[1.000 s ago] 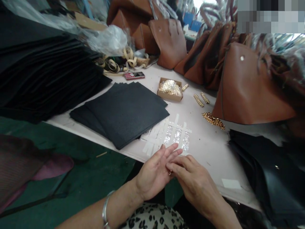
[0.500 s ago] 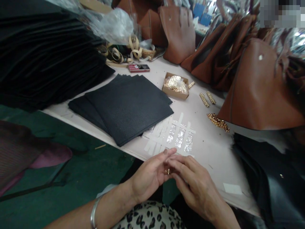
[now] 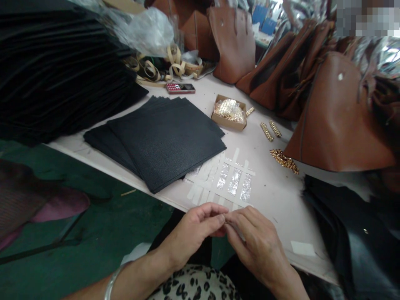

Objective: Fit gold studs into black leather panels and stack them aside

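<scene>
My left hand [image 3: 192,233] and my right hand [image 3: 256,246] meet at the near table edge, their fingertips pinched together on a small gold metal piece [image 3: 226,221], mostly hidden by the fingers. Just beyond them, strips of white tape [image 3: 203,193] hold foil-wrapped pieces [image 3: 234,181] on the pale table [image 3: 275,204]. A stack of black pebbled leather panels [image 3: 165,141] lies to the left of the tape. Further off stand a cardboard box of gold chain in plastic [image 3: 229,112], short gold chain lengths [image 3: 267,131] and a gold chain heap [image 3: 284,161].
Tan leather handbags [image 3: 337,121] crowd the far and right table. A tall black stack [image 3: 56,71] fills the left, and black leather [image 3: 343,225] lies at right. A red phone [image 3: 180,88], plastic bag [image 3: 143,31] and tan straps [image 3: 175,66] sit beyond.
My hands have closed together, and the gold piece visible earlier between my fingers is now mostly covered. The view has shifted slightly, and my left wrist has moved down and left.
</scene>
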`<action>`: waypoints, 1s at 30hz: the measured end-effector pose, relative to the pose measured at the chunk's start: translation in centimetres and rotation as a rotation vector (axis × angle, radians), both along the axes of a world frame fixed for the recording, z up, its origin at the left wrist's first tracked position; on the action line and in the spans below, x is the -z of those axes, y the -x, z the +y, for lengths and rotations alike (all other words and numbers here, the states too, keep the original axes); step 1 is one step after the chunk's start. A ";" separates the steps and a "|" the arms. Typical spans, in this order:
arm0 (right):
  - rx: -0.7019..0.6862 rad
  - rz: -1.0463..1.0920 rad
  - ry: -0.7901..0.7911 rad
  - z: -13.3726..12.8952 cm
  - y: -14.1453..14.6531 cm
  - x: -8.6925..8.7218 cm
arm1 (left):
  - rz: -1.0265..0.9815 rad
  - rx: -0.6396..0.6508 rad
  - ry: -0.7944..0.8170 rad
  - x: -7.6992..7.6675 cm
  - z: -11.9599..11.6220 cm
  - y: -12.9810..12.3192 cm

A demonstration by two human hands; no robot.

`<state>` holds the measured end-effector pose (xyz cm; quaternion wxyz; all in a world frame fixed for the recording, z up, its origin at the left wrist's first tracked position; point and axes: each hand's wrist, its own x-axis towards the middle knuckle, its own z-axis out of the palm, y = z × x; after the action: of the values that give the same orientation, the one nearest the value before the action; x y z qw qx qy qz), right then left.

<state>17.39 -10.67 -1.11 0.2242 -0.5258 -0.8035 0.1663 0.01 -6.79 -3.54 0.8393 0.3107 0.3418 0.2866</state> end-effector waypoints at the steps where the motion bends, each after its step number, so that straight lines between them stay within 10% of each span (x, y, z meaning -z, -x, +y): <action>1: 0.005 0.008 -0.006 -0.1 -0.1 0.1 | 0.048 0.007 -0.021 0.0 0.0 0.1; 23: -0.094 0.116 -0.338 3.1 3.0 1.2 | 0.159 -0.183 -0.057 -0.6 1.6 1.9; 30: -0.245 0.268 -0.106 6.2 4.6 -1.0 | -0.006 -0.349 0.117 -0.6 1.3 5.1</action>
<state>12.78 -4.42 -0.09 0.3349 -0.3845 -0.8320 0.2183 -5.12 -5.51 -2.91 0.7945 0.1966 0.4041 0.4085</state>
